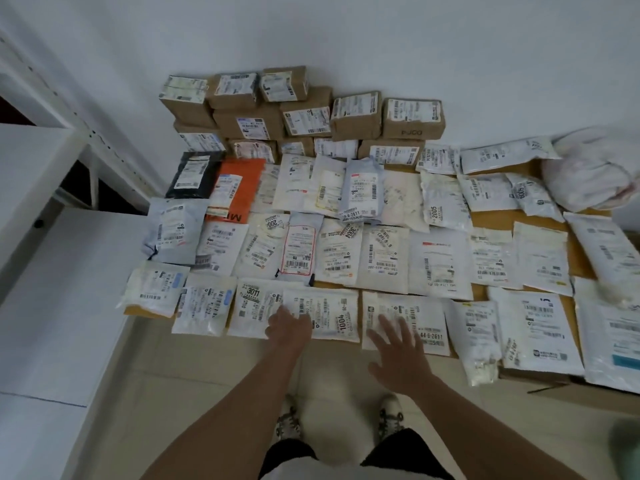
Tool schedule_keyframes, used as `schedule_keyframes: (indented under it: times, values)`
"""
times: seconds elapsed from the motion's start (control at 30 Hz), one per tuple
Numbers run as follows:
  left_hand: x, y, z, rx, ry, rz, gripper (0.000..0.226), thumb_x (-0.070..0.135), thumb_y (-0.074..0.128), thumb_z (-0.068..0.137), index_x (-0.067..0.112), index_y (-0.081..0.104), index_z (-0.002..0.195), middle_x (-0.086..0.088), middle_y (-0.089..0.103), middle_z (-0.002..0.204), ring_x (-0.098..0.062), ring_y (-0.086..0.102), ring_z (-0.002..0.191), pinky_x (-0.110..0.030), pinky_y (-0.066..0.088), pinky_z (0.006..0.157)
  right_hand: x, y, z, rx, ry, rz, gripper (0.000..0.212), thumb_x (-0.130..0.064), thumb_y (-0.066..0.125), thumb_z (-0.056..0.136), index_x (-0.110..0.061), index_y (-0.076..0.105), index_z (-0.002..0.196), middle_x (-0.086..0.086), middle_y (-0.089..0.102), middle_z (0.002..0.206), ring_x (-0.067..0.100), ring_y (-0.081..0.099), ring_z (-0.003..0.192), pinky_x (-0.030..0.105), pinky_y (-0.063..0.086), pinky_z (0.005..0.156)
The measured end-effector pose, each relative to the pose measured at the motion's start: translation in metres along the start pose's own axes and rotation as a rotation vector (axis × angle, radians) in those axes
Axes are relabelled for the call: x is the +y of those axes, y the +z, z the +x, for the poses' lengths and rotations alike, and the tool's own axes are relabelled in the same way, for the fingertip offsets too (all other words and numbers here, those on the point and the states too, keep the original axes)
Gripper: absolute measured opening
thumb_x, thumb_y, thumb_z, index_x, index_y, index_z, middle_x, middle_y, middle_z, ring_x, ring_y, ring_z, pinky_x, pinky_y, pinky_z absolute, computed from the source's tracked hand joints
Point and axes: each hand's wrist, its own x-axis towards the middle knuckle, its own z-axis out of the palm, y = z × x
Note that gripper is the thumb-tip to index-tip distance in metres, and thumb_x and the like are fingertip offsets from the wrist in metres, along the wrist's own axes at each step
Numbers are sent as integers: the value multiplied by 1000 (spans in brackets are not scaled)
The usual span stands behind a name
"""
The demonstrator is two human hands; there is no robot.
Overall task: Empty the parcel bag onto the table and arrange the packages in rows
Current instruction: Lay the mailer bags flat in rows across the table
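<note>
Here left hand [289, 323] lies flat on a white package [320, 315]; right hand [398, 355] spread, empty.

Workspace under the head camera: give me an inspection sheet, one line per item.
Surface: brown table, almost fully covered; bare strips show on the right.
Job's things: flat mailers laid in rows, some overlapping; cardboard boxes stacked against the wall; crumpled white bag at the far right.
Clutter: orange mailer and black mailer stand out among the white ones.
Grippers: left hand flat on a front-row mailer; right hand spread open over its neighbour; neither grips anything.
Cables: nothing seen.
Surroundings: white wall behind, white shelving left, tiled floor.
</note>
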Motion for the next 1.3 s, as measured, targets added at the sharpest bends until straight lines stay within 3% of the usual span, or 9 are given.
schedule_keyframes:
  times: [0.1,0.2,0.27,0.4,0.9,1.03,1.1,1.2,1.3]
  values:
    - [-6,-3,9,-70,31,44,60,30,55,92,7,36,143,-16,39,141,-33,41,126,-41,35,105,-15,1,-3,13,53,40,76,-62,43,69,-29,45,138,8,48,148,45,50,128,64,48,87]
    - [-11,-5,10,-91,89,74,59,30,56,90,8,37,141,-14,41,140,-31,42,125,-39,35,104,-41,-9,-1,10,39,87,84,-63,32,80,-33,11,156,-2,-3,164,34,-1,151,58,14,116]
    - [-13,-5,9,-111,117,78,60,29,57,88,10,38,141,-13,40,141,-31,41,127,-40,35,104,-60,-14,4,37,55,135,86,-66,24,78,-34,5,156,-6,-12,164,30,-13,150,53,4,119]
    - [-15,-7,9,-130,184,126,60,33,55,87,16,38,142,-10,42,141,-31,41,127,-43,36,106,-86,-26,18,74,44,211,78,-50,48,92,-33,7,156,-5,-12,164,29,-15,150,54,2,119]
    - [-90,-147,56,169,166,137,54,30,54,91,16,42,142,-6,35,149,-26,32,137,-41,30,112,-248,-36,91,29,-233,60,73,-47,51,94,-27,16,155,1,0,165,35,-3,150,55,6,118]
    - [-100,-178,101,155,195,173,56,29,53,91,17,39,144,-5,26,154,-25,23,142,-41,24,114,-262,-15,109,13,-77,46,89,-47,88,52,-20,58,131,16,50,144,54,48,125,68,47,89]
    - [-102,-190,117,131,215,185,55,29,53,91,18,39,143,-6,23,154,-27,20,142,-43,23,115,-267,-12,108,21,-1,91,81,-45,82,63,-21,57,135,16,42,151,51,38,135,66,39,100]
    - [-109,-215,145,121,249,193,55,27,52,90,19,38,143,-7,20,155,-28,16,143,-46,22,116,-297,-21,110,93,42,177,74,-40,55,89,-23,24,154,9,8,164,36,0,150,54,9,118]
    - [-112,-235,168,125,275,230,58,30,52,92,22,34,146,-6,14,159,-28,9,146,-47,17,118,-332,-36,122,110,-43,202,76,-46,46,91,-28,12,156,3,-5,164,34,-7,150,52,7,119]
